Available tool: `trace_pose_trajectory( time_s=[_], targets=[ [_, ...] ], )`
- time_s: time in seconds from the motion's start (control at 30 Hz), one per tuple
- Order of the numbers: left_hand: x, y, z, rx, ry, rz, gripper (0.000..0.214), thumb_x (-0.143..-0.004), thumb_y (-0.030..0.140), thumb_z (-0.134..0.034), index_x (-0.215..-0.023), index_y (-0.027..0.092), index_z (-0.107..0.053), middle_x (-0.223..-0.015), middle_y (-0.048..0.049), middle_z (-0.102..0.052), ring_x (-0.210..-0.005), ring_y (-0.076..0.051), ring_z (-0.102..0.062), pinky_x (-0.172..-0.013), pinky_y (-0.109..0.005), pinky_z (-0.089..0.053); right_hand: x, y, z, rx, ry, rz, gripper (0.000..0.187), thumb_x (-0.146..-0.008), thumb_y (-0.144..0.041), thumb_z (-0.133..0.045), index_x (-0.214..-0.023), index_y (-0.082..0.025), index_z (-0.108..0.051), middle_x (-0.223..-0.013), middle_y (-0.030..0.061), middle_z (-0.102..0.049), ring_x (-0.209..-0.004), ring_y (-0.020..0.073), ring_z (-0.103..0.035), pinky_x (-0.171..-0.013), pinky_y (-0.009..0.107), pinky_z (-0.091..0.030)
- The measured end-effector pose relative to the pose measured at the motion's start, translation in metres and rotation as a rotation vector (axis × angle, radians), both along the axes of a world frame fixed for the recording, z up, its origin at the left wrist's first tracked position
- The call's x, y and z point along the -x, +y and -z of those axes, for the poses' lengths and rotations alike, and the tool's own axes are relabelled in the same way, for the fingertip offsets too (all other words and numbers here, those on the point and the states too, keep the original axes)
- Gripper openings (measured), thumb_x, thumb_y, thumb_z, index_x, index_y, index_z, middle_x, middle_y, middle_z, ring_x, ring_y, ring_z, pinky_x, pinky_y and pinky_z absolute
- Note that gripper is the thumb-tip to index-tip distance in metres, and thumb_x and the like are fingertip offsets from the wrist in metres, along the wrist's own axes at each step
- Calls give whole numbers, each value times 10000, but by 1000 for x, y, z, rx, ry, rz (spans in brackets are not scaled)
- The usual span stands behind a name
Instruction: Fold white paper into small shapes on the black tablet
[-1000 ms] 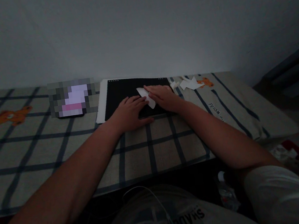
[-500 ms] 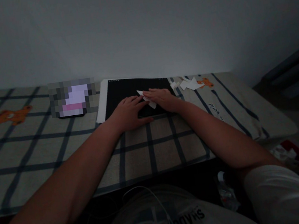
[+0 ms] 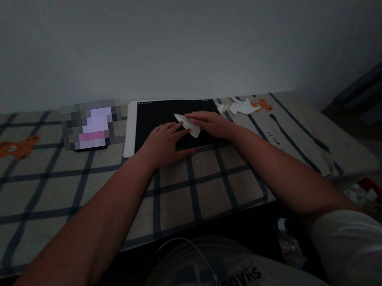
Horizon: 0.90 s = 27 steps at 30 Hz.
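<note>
A small folded white paper (image 3: 187, 124) lies on a black board (image 3: 159, 116) that rests on a checked cloth (image 3: 77, 192). My left hand (image 3: 164, 142) lies flat on the board with its fingers stretched out, the fingertips touching the paper's left side. My right hand (image 3: 211, 123) presses down on the paper's right part, fingers extended and close together. The room is dim.
Several white paper scraps (image 3: 241, 106) lie to the right of the board. A blurred-out object (image 3: 92, 125) sits to its left. A grey wall (image 3: 176, 36) rises directly behind. The cloth-covered surface drops off at the right (image 3: 357, 162), with clutter on the floor below.
My right hand has slid a little over the paper and flattened on it. The paper shifted slightly. My left hand has barely moved.
</note>
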<state>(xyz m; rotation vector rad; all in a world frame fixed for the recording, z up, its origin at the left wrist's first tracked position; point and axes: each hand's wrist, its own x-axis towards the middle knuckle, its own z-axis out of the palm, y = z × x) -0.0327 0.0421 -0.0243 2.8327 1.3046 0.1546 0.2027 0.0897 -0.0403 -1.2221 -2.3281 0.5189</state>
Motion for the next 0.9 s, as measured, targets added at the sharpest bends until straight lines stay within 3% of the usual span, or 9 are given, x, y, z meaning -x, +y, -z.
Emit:
trace_pose_trajectory(
  time_s=[0.33, 0.63, 0.9],
  targets=[
    [2, 1, -1, 13, 27, 11, 795, -928, 752, -433, -1573, 288, -428, -1682, -58, -332, -1527, -336, -316, -1229, -496, -258, 8, -5, -2, -35, -230, 38, 502, -1045, -333, -426, -1543, -298, -471, -1590, 31, -484, -1509, 297, -389, -1206, 588, -295],
    [1, 0, -2, 16, 35, 13, 788, -932, 735, -446, -1568, 270, -439, -1684, -81, -324, -1531, -361, -303, -1228, -515, -247, 13, -15, -7, -56, -302, 51, 492, -1048, -340, -411, -1530, -283, -492, -1589, 64, -481, -1516, 321, -368, -1159, 620, -300],
    [6, 6, -12, -5, 5, 58, 695, -918, 639, -519, -1483, 236, -549, -1591, -73, -486, -1458, -286, -435, -1201, -418, -332, 11, -14, -6, -40, -297, 39, 494, -1044, -330, -410, -1533, -309, -481, -1594, 43, -470, -1519, 306, -367, -1173, 629, -289]
  ],
)
